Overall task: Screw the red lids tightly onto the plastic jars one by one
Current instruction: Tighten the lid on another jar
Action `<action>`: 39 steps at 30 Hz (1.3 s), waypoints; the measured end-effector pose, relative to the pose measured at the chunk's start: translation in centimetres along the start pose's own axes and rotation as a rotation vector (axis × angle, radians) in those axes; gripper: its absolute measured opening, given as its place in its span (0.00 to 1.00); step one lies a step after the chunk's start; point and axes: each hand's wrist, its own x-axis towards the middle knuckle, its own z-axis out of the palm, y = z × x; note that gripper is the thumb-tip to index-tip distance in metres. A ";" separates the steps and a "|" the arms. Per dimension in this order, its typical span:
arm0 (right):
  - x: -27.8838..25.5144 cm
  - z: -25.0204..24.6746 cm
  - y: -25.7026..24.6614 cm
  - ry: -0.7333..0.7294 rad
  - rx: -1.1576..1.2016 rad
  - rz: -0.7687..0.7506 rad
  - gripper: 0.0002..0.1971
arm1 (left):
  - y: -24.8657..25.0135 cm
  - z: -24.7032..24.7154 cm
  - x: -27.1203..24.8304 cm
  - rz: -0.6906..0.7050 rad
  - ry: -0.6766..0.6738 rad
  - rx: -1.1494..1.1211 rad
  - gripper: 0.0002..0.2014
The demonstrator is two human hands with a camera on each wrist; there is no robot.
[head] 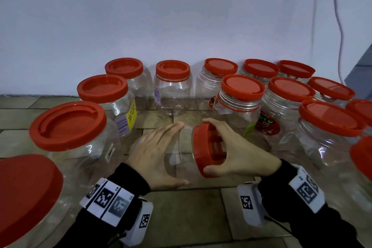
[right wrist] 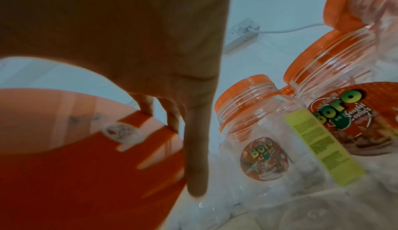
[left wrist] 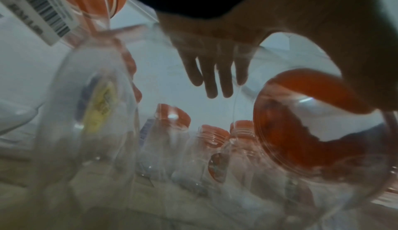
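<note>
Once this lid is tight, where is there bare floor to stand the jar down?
Bare tiles lie near you, between the two wrists, and in a smaller patch beyond the held jar, before the back-row jar. The right cluster is packed jar against jar; the left jars stand close together too.

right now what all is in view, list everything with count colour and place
held jar: one, clear, on its side between both hands, centre front
held lid: one, red, on that jar's mouth, facing right
left jars: five with red lids, clear, standing along the left and back
right jars: about nine with red lids, clear, clustered right, some with Boro labels
floor: brown tiles
wall: white, behind the jars
cable: one, white, hanging down the wall, far right
power strip: one, white, right wrist view
left hand: holds the jar body
right hand: grips the lid
</note>
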 end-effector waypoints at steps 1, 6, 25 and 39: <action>0.0 0.0 -0.1 0.015 -0.037 -0.064 0.54 | -0.2 -0.1 0.0 -0.011 -0.004 -0.022 0.55; 0.0 -0.3 0.4 0.021 -0.039 -0.253 0.53 | -0.7 -0.5 0.1 -0.033 -0.043 -0.089 0.55; 0.8 -1.6 -0.1 -0.125 0.008 -0.044 0.50 | -0.7 0.0 0.1 -0.037 0.035 -0.025 0.55; 2.0 -0.3 -1.0 0.066 0.072 0.056 0.47 | -1.2 -0.1 0.0 -0.124 0.041 -0.129 0.57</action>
